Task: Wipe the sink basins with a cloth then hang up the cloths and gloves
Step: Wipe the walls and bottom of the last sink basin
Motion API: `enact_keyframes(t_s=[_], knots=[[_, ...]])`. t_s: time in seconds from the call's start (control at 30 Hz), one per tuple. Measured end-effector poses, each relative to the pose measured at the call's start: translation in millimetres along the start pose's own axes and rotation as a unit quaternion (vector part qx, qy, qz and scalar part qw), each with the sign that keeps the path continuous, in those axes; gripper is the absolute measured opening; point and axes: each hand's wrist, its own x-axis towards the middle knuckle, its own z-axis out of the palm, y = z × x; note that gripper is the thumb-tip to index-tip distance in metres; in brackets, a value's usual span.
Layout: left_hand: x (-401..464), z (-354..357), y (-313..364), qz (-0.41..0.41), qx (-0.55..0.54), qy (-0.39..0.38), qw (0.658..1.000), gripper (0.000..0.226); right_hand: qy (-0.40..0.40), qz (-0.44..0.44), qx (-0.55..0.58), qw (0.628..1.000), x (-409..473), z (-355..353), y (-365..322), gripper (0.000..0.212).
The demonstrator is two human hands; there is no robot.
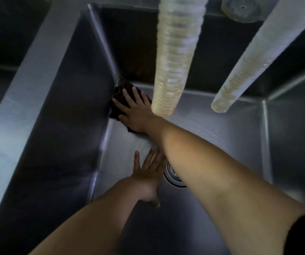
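Basin-wiping: right hand, fingers spread, presses cloth into the far-left corner of the basin; left hand flat, apparently bracing; next, sweep toward drain.

The dark crumpled cloth lies mostly hidden under the right hand. The round metal drain is half covered by the right forearm. Two ribbed translucent hoses run off the 12 o'clock edge.
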Motion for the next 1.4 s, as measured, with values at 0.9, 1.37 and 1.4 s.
enact_keyframes(t_s=[0.9,1.37,1.4], knots=[[-7.1,-1.7,10.3,-0.049,0.01,0.038,0.998,0.149,-0.101,0.28,0.111,0.948,-267.1,18.5,91.9,0.069],[40.1,-50.1,186.0,0.015,-0.146,0.229,0.962,0.065,0.005,0.003,-0.073,0.997,-451.9,-162.2,110.8,0.011],[48.9,-51.0,191.3,-0.012,-0.149,0.218,0.964,0.071,0.016,-0.003,-0.056,0.998,-452.6,-159.8,113.2,0.014]])
